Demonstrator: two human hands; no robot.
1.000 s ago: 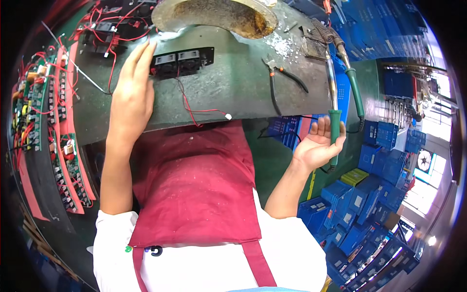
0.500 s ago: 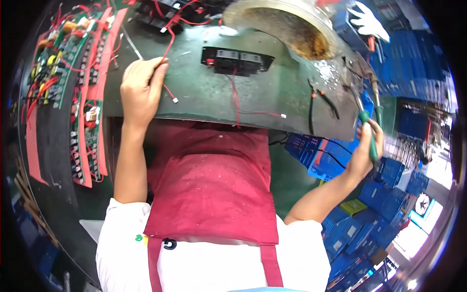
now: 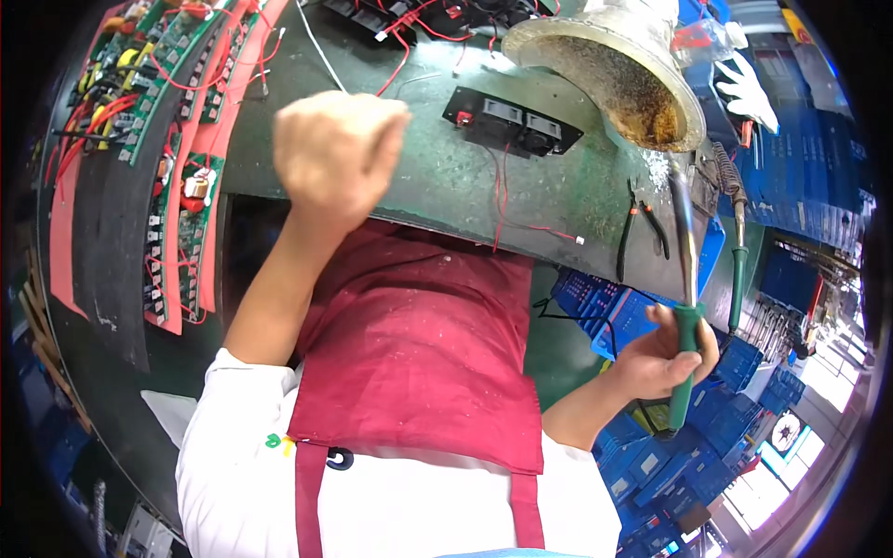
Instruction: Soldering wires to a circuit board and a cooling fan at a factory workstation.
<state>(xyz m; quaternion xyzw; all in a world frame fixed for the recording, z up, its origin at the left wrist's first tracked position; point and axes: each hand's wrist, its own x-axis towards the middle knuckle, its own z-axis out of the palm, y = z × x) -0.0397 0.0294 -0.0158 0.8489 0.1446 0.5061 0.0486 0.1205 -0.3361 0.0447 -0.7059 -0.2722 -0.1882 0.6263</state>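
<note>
My right hand (image 3: 662,358) is closed around the green handle of a soldering iron (image 3: 686,321), its metal shaft pointing up toward the table's right edge. My left hand (image 3: 337,153) is a blurred fist over the table's near left part. A thin silvery solder wire (image 3: 321,48) runs down into that fist. A red wire (image 3: 395,70) passes behind the same hand, and its end is hidden. Between the hands lies a black panel with small fans (image 3: 513,124); its red and black leads (image 3: 505,195) end in a white connector near the front edge.
A large stained metal hood (image 3: 609,74) stands at the back right, with white crumbs beneath. Cutters (image 3: 640,228) lie near the right edge, beside a second green-handled iron (image 3: 739,270). Circuit boards (image 3: 186,186) line the left. Blue crates (image 3: 642,456) are stacked at right.
The soldering iron has come closer and lower with my right hand, its shaft now upright. My left fist has shifted right. The whole view has moved, so the bench things appear farther right.
</note>
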